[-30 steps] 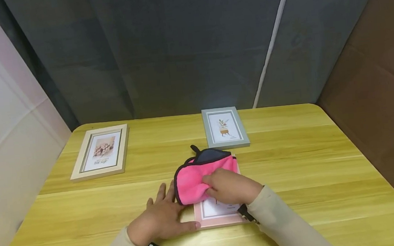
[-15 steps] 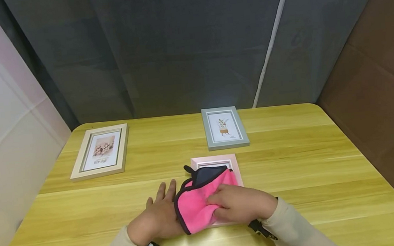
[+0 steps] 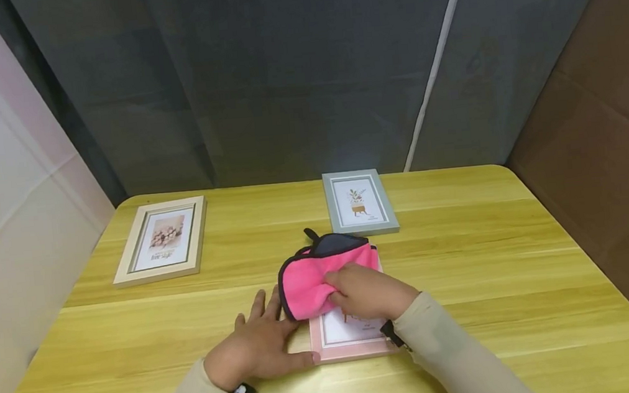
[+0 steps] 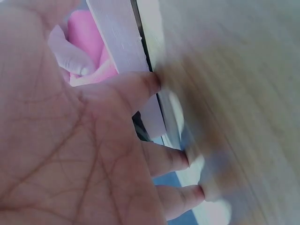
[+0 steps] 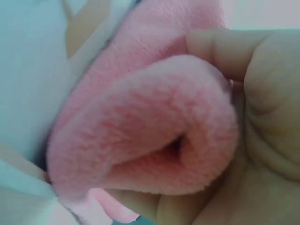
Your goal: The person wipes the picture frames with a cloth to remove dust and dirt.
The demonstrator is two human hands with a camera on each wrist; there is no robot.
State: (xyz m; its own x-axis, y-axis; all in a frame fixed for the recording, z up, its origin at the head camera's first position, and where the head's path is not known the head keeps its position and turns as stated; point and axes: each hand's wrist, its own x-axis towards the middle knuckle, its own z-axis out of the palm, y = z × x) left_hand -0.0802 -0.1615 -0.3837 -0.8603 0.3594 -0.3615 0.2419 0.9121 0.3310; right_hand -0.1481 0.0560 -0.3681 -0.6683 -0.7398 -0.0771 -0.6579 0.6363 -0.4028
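A pink picture frame [image 3: 356, 351] lies flat near the front middle of the table, its upper half covered. Over it lies a bunched pink cloth [image 3: 306, 284] with black edging, a dark grey reverse side and a small black loop. My right hand [image 3: 370, 291] grips the cloth; in the right wrist view a thick fold of the cloth [image 5: 140, 126] bulges between thumb and fingers. My left hand [image 3: 260, 348] rests with spread fingers at the picture frame's left side, thumb at its lower left corner. In the left wrist view the fingers reach along the frame's side edge [image 4: 124, 37].
A grey-blue picture frame [image 3: 392, 219] lies behind the cloth at the back of the table [image 3: 494, 255]. Further left is a cream picture frame [image 3: 125, 277]. A dark curtain [image 3: 293, 86] hangs behind the table, with a white wall sheet left and a brown one right.
My right hand drew the cloth toward the front of the pink picture frame, then pushed it back up to its upper half. The left hand has stayed in place.
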